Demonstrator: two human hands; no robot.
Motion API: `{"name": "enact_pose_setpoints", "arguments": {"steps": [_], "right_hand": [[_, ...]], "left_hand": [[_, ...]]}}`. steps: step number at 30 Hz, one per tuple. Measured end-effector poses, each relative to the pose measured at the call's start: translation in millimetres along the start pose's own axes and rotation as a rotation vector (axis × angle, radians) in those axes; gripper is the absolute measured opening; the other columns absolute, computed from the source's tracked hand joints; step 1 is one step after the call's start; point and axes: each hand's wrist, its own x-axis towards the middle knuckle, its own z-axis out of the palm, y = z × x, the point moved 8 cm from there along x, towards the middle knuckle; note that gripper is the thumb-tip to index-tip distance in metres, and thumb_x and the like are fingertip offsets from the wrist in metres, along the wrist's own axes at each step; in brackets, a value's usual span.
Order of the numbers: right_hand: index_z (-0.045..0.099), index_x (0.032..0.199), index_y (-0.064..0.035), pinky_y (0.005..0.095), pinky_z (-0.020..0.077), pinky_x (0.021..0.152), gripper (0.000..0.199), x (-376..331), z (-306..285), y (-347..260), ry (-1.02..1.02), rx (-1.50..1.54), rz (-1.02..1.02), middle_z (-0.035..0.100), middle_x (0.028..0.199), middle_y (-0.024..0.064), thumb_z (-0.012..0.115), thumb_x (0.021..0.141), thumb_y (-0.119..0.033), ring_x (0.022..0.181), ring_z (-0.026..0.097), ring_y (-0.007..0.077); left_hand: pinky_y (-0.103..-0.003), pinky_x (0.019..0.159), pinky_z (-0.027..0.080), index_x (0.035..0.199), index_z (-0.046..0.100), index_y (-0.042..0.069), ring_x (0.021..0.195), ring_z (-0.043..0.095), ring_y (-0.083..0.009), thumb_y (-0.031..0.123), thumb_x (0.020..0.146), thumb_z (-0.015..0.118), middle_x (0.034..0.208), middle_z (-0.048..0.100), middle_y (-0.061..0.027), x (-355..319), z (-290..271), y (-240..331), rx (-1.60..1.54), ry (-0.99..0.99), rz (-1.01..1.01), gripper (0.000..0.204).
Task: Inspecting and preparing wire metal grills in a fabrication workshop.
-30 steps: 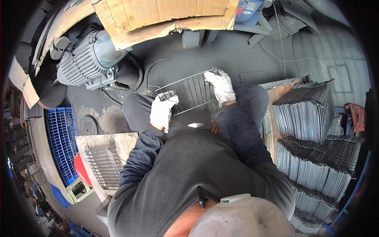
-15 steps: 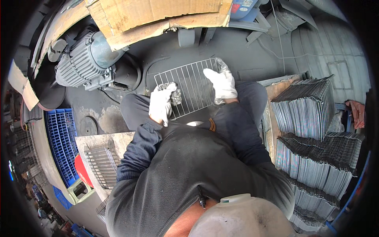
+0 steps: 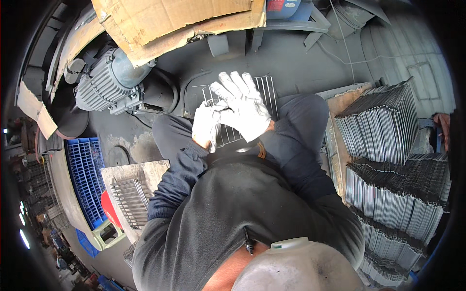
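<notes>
Head view. Wire rack [image 3: 268, 94], one, of thin parallel metal bars: it lay tilted above the person's lap, between the knees, partly covered by the hands. Left hand [image 3: 206, 124], in a white glove: its fingers were curled closed about the rack's left side, and it had hold of the rack there. Right hand [image 3: 246, 109], gloved likewise: it was open, its fingers extended and slightly parted, back upward, over the middle of the rack, its thumb side next to the left hand; whether its palm touched the bars could not be told.

Right side: an upper stack [image 3: 378, 127] of similar racks stood near the knee, with lower stacks [image 3: 393, 196] nearer the body. Left side: several racks [image 3: 130, 201] lay on a board [image 3: 148, 170], beside a blue plastic grid [image 3: 86, 169]. Far side: a grey finned motor [image 3: 108, 83] sat left of a cardboard sheet [image 3: 179, 22].
</notes>
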Motion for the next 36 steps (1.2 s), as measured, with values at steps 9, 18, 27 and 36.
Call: {"name": "enact_pose_setpoints", "arguments": {"steps": [9, 18, 27, 36], "right_hand": [[0.064, 0.143, -0.0091, 0.0480, 0.0352, 0.120, 0.064, -43.7, -21.5, 113.2, 0.019, -0.083, 0.678, 0.065, 0.141, 0.0166, 0.063, 0.097, -0.054, 0.134, 0.057, 0.0342], [0.073, 0.115, -0.0055, 0.0524, 0.0404, 0.112, 0.048, -8.2, -47.2, -5.4, 0.165, -0.089, 0.049, 0.067, 0.129, 0.0170, 0.076, 0.079, -0.038, 0.121, 0.058, 0.0386], [0.072, 0.120, -0.0122, 0.0561, 0.0330, 0.119, 0.050, -6.3, -21.0, -70.7, -0.046, -0.100, -0.224, 0.066, 0.130, 0.0077, 0.074, 0.084, -0.046, 0.124, 0.057, 0.0296], [0.078, 0.111, -0.0146, 0.0458, 0.0507, 0.107, 0.027, -19.7, 0.3, 1.4, 0.028, -0.169, -0.116, 0.077, 0.113, 0.0084, 0.071, 0.089, -0.028, 0.106, 0.071, 0.0304]], "left_hand": [[-0.036, 0.056, 0.059, 0.097, 0.069, 0.001, 0.060, 0.067, -0.0218, 0.022, 0.105, 0.067, 0.078, 0.071, -0.0100, -36.1, -31.9, -3.6, -0.999, 0.370, -0.703, 0.022], [-0.048, 0.067, 0.061, 0.098, 0.064, 0.001, 0.067, 0.066, -0.0301, 0.022, 0.110, 0.053, 0.083, 0.067, -0.0134, -49.5, -36.9, -32.2, -1.264, 0.452, -0.685, 0.027], [-0.039, 0.072, 0.060, 0.101, 0.065, 0.001, 0.072, 0.067, -0.0237, 0.021, 0.112, 0.049, 0.086, 0.068, -0.0098, -49.7, -51.6, -43.0, -1.401, 0.438, -0.634, 0.027], [-0.050, 0.080, 0.061, 0.117, 0.062, -0.002, 0.084, 0.069, -0.0345, 0.045, 0.110, 0.051, 0.102, 0.070, -0.0176, -56.5, -44.0, -4.7, -1.570, 0.290, -0.800, 0.049]]}}
